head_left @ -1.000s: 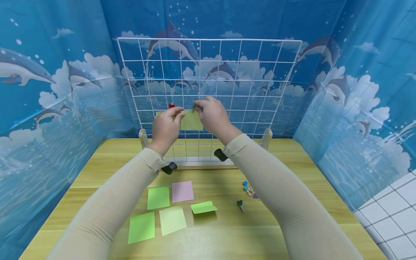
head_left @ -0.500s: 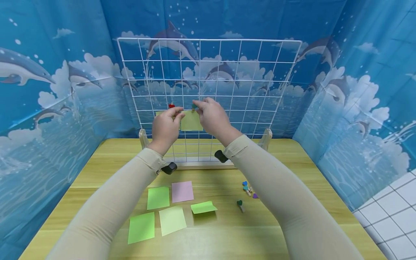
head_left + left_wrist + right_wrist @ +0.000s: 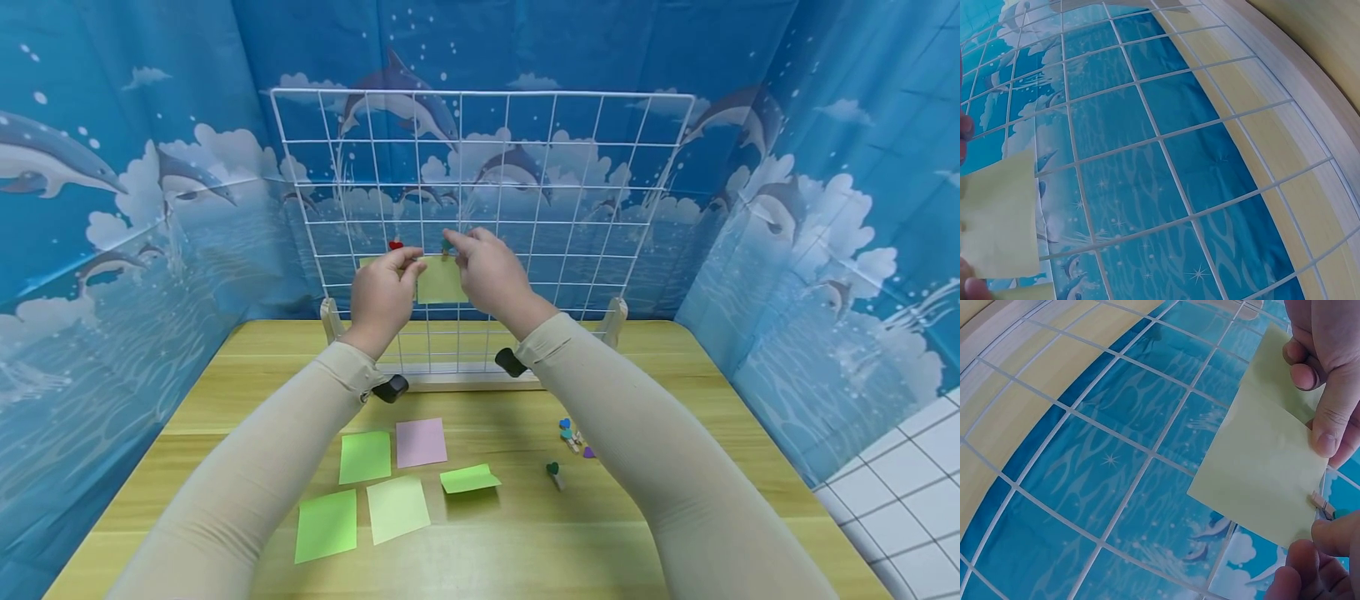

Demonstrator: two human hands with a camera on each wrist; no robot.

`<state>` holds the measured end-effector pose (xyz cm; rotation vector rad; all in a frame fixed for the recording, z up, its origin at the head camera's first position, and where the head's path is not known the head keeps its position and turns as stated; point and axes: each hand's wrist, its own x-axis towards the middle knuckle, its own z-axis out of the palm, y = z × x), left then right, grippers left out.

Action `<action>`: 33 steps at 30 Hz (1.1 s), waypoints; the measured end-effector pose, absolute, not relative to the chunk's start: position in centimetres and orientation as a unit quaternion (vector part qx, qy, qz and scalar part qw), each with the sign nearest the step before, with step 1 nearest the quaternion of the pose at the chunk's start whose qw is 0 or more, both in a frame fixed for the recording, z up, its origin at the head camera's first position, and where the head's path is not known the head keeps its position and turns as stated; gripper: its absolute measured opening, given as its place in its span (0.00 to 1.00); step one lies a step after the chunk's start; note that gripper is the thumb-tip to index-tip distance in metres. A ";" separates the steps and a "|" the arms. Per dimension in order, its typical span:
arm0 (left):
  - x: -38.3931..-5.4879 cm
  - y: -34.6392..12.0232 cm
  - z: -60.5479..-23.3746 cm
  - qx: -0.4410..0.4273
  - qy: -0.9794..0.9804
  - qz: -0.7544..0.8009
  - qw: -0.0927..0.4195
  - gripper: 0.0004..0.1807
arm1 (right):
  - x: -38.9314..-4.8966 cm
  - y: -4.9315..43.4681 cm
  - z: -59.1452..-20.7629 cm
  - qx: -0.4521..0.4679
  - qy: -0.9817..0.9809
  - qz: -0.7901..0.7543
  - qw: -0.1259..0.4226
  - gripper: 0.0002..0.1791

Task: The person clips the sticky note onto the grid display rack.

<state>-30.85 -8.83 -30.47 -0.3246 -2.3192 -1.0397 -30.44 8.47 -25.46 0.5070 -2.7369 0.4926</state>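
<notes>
A pale yellow sticky note point(image 3: 441, 282) hangs against the white wire grid. My left hand point(image 3: 381, 290) pinches its upper left corner between thumb and fingers. On the note's top edge sits a small wooden clothespin point(image 3: 1322, 504) with a teal heart, gripped by my right hand point(image 3: 495, 271), its index finger lying over the heart. The right thumb is close to the note's upper right corner in the right wrist view. Left of it, a second pale yellow note point(image 3: 1269, 369) hangs largely hidden behind my left hand, below a red heart clothespin point(image 3: 396, 245).
The wire grid point(image 3: 555, 183) stands on a wooden base point(image 3: 465, 383). On the table lie two green notes point(image 3: 366, 457), a folded green note point(image 3: 469, 478), a pale note point(image 3: 398, 509) and a pink note point(image 3: 422, 442). Several heart clothespins point(image 3: 553, 472) lie right, partly beside my right sleeve.
The right fingers have shifted slightly at the teal heart clothespin, the index finger straighter over it. The note hangs a touch lower. My left hand has stayed in place.
</notes>
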 end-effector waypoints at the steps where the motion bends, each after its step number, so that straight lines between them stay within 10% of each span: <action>1: -30.9 -8.8 -30.5 -0.121 -0.868 -0.388 0.285 0.18 | -30.5 8.5 -25.5 0.177 -0.957 0.171 0.155 0.29; 33: -30.9 -8.8 -30.6 -0.128 -0.874 -0.375 0.280 0.21 | -30.4 8.7 -25.3 0.176 -0.959 0.182 0.125 0.33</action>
